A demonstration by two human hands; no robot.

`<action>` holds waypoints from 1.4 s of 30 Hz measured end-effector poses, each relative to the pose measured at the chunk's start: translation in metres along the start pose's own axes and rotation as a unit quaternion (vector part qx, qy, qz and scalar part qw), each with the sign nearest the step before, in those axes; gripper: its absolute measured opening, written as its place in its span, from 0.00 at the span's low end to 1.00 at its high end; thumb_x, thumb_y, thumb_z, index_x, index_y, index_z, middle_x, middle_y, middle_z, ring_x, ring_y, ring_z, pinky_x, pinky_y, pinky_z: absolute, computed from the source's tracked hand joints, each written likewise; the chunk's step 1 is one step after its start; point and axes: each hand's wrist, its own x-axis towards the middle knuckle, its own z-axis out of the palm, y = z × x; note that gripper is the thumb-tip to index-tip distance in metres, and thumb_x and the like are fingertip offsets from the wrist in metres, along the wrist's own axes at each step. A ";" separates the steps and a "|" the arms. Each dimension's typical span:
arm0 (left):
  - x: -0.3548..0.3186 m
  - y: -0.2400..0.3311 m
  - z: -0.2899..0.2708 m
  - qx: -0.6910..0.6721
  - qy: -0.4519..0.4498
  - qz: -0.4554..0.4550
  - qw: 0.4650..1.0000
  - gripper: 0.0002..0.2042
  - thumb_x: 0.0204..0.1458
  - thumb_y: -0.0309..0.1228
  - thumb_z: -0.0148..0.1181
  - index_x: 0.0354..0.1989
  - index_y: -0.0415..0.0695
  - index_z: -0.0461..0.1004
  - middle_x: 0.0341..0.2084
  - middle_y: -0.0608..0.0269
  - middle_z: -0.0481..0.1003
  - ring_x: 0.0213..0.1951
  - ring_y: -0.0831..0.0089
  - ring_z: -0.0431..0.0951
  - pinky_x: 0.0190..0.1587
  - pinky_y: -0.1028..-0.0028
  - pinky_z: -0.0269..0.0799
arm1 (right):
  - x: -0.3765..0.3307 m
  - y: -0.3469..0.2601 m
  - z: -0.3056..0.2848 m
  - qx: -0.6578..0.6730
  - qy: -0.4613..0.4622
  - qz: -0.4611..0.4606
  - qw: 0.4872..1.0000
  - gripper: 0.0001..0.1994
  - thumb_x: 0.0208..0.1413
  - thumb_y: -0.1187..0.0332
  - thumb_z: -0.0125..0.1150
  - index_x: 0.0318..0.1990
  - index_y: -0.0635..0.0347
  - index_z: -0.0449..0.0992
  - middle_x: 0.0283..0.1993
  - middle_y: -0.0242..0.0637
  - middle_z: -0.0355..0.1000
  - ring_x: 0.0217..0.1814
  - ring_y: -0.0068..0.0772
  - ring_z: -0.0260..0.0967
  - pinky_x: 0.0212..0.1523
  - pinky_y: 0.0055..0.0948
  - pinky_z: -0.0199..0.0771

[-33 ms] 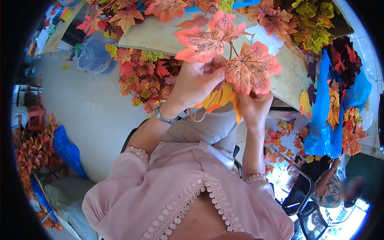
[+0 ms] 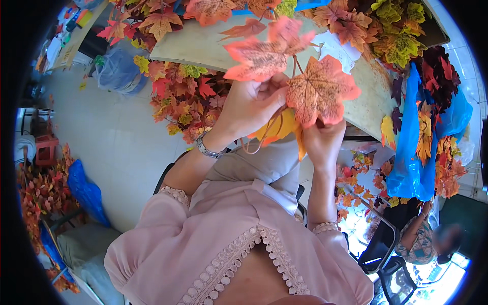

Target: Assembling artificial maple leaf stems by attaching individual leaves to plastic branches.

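Observation:
My left hand (image 2: 254, 104), with a metal watch on its wrist, is closed with thumb and fingers around the thin brown stem of an artificial maple leaf garland. One pink-orange leaf (image 2: 267, 56) rises above its fingers. A second pink-orange leaf (image 2: 321, 91) faces me between the hands. My right hand (image 2: 325, 142) is closed just below that leaf, which covers its fingertips; what they pinch is hidden. Yellow-orange leaves (image 2: 277, 129) hang between my hands, over my lap. A loop of stem (image 2: 250, 151) dangles beneath my left wrist.
A pale table (image 2: 195, 48) lies ahead, with leaf bunches (image 2: 351, 25) on it. More leaves (image 2: 178, 96) hang at its near left edge. A blue plastic bag (image 2: 414, 152) hangs at right. Another person (image 2: 419, 239) sits at lower right. A red stool (image 2: 46, 150) stands far left.
The facing pink-orange leaf has shifted slightly right and down. The upper leaf has tilted, and my right hand has lowered a little. Both hands keep their closed grip.

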 end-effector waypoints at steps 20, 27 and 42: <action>-0.005 0.002 -0.004 -0.003 -0.023 -0.019 1.000 0.04 0.50 0.24 0.54 0.29 0.36 0.68 0.20 0.67 0.70 0.19 0.85 0.67 0.19 0.86 0.61 | -0.001 0.003 0.001 0.232 -0.080 0.126 0.961 0.12 0.41 0.77 0.64 0.35 0.62 0.71 0.27 0.30 0.70 0.23 0.19 0.66 0.22 0.17 0.66; -0.005 0.005 -0.009 0.001 -0.034 -0.017 0.999 0.04 0.49 0.25 0.54 0.29 0.37 0.69 0.20 0.67 0.70 0.20 0.84 0.68 0.19 0.85 0.62 | -0.005 0.001 0.006 0.282 -0.073 0.140 0.946 0.10 0.43 0.81 0.59 0.35 0.66 0.70 0.26 0.35 0.68 0.21 0.24 0.65 0.15 0.19 0.65; -0.009 0.008 -0.013 -0.011 -0.034 -0.033 0.999 0.04 0.49 0.25 0.55 0.28 0.37 0.70 0.19 0.67 0.70 0.20 0.83 0.69 0.20 0.84 0.63 | -0.007 0.002 0.008 0.302 -0.106 0.178 0.931 0.11 0.42 0.78 0.63 0.36 0.64 0.71 0.27 0.33 0.70 0.21 0.21 0.66 0.17 0.18 0.66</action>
